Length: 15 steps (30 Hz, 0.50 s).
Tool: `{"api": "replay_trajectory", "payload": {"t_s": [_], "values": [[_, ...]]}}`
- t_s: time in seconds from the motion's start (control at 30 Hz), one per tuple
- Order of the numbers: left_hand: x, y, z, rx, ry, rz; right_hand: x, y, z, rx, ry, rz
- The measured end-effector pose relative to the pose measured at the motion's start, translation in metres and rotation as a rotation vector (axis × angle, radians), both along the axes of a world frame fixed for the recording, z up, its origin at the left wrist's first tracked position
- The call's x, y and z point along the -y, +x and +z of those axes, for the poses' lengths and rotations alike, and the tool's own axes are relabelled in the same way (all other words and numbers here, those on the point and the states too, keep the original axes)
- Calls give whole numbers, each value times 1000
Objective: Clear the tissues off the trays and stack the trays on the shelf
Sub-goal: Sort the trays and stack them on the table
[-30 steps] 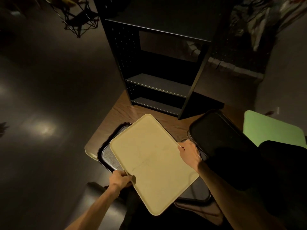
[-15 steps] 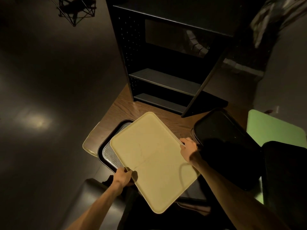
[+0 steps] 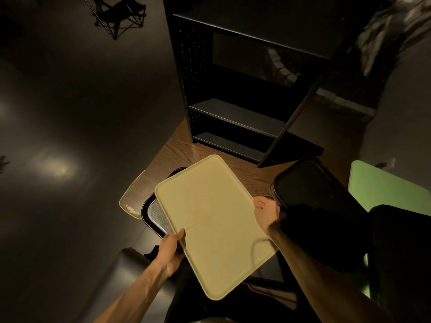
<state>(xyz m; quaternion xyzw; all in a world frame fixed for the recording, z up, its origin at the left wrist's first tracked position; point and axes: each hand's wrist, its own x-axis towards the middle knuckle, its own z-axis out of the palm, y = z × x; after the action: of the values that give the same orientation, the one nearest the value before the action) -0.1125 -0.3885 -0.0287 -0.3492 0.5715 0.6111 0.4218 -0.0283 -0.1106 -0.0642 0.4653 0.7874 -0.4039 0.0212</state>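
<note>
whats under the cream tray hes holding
Under the cream tray, a black-rimmed tray with a grey patterned liner shows at its left edge on the wooden table. The rest of it is covered.

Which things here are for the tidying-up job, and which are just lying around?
For the job:
- yellow tray, held by the left hand and right hand
- patterned black-rimmed tray underneath it
- dark tray on the right
- pale tray at the table's edge
- black shelf

Just lying about:
- green board
- wire-frame object on the floor
- wooden table
</note>
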Motion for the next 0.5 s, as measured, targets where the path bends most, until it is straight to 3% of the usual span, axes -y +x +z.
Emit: {"api": "replay_trajectory", "payload": {"t_s": [0.13, 0.3, 0.5], "values": [[8, -3, 20, -12, 117, 61, 21, -2, 14, -103, -126, -3], [32, -17, 42, -201, 39, 28, 43, -6, 17, -145, -308, -37], [72, -28, 59, -273, -102, 0, 38, -13, 22, -30, -119, 143]]}}
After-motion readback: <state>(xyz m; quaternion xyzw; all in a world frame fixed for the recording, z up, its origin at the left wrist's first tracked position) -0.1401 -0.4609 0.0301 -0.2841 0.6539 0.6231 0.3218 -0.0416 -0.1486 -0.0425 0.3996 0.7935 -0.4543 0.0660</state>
